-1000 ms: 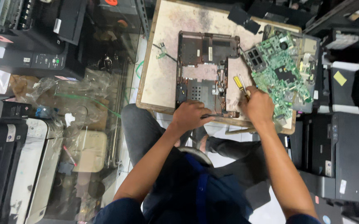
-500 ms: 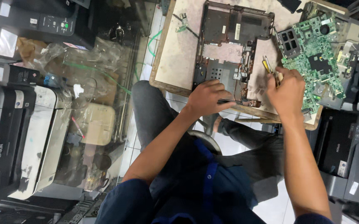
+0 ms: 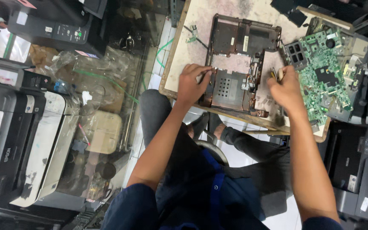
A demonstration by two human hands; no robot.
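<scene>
Worn table (image 3: pixel 192 51), left hand (image 3: pixel 192 83) bracing laptop shell (image 3: pixel 239 64)

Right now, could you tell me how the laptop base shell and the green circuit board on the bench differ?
The laptop base shell is dark, hollow and framed; the green circuit board is flat and crowded with components. The left hand touches the shell; the board lies untouched beside the right hand. Both rest on the worn worktable.

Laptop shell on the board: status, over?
Left hand grips laptop shell edge. Right hand holds yellow-handled tool. Green circuit board lies alongside.
</scene>
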